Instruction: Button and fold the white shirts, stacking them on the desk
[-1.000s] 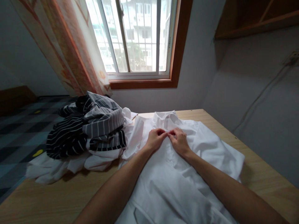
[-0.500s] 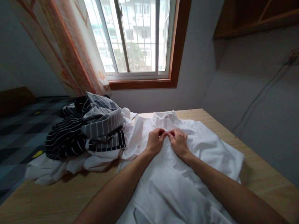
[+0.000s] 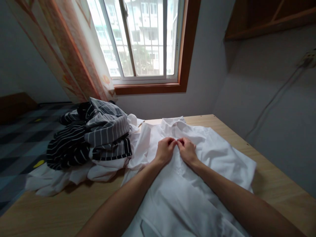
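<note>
A white collared shirt (image 3: 170,194) lies spread on the wooden table (image 3: 81,210), its collar toward the window. Both hands pinch the shirt's front placket a little below the collar, fingertips nearly touching. My left hand (image 3: 165,149) is closed on the fabric from the left, and my right hand (image 3: 187,149) is closed on it from the right. Any button between the fingertips is too small to make out. Lower on the placket a small button shows.
Striped black and grey clothes (image 3: 106,126) are heaped on white cloth (image 3: 56,179) at the left. A checked bed (image 3: 19,144) lies beyond. Behind the table are a window (image 3: 145,39) and curtain (image 3: 66,49); a shelf (image 3: 274,28) and cable (image 3: 274,95) are on the right.
The fingers of my right hand have drawn in slightly and both hands sit a touch lower, still at the placket. The view has shifted slightly.
</note>
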